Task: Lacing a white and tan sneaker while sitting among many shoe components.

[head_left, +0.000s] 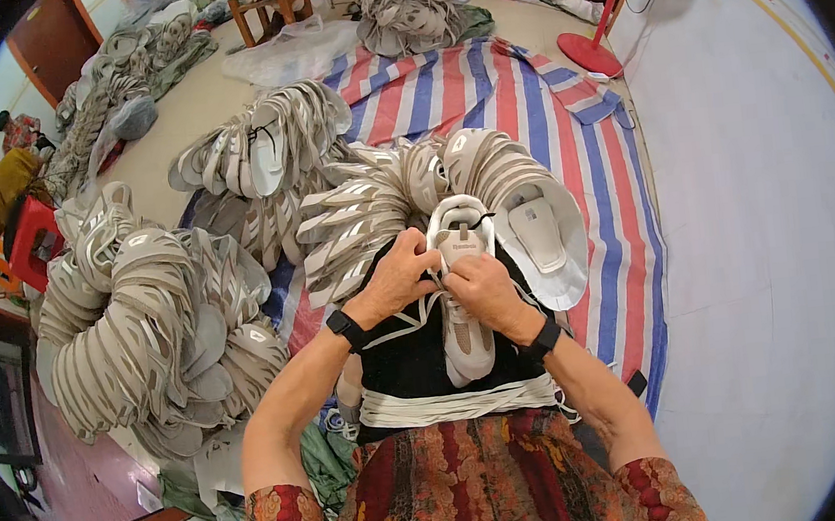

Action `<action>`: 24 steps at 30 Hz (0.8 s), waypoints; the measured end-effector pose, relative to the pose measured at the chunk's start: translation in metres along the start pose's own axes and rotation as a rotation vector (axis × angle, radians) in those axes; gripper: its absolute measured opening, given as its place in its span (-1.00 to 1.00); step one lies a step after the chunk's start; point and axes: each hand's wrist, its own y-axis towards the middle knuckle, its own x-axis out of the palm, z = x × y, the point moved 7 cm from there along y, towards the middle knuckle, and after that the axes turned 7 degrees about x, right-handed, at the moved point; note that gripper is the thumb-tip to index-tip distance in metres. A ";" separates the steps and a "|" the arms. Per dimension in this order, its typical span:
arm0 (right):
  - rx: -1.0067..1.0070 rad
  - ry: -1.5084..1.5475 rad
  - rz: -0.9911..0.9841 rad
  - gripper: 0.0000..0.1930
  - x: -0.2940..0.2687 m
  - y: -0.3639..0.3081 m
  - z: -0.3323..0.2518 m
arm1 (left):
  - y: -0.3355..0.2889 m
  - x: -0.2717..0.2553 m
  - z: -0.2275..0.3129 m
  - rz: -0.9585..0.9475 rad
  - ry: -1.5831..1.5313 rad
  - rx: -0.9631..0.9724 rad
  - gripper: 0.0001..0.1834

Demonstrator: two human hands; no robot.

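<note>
A beige and white shoe upper (470, 344) lies on the black cloth (402, 357) over my lap, its toe toward me and its tongue (461, 243) facing up. At its left eyelet edge, my left hand (402, 276) is closed in a pinch on a white shoelace (406, 324). Across the lower tongue, my right hand (486, 296) is also closed, with fingertips on the lace at the eyelets. My fingers partly cover the lacing. A bundle of white shoelaces (461, 403) lies across my lap, nearest my body.
Stacked shoe uppers (357, 211) curve just beyond my hands; another pile (123, 334) stands at left. More stacks (270, 139) lie farther off. A striped sheet (512, 91) covers the floor. A red round-based stand (591, 55) is by the right wall. People (14, 189) sit far left.
</note>
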 end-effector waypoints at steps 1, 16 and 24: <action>-0.097 -0.021 0.022 -0.88 -0.007 0.003 -0.005 | 0.000 -0.002 0.004 0.002 0.005 0.022 -0.61; 0.080 0.183 -0.195 -0.55 -0.038 -0.012 0.083 | 0.042 0.026 0.021 0.191 -0.256 -0.136 -0.87; 0.025 0.266 -0.181 -0.65 -0.033 -0.017 0.091 | 0.056 0.059 0.036 -0.119 0.156 -0.058 -0.90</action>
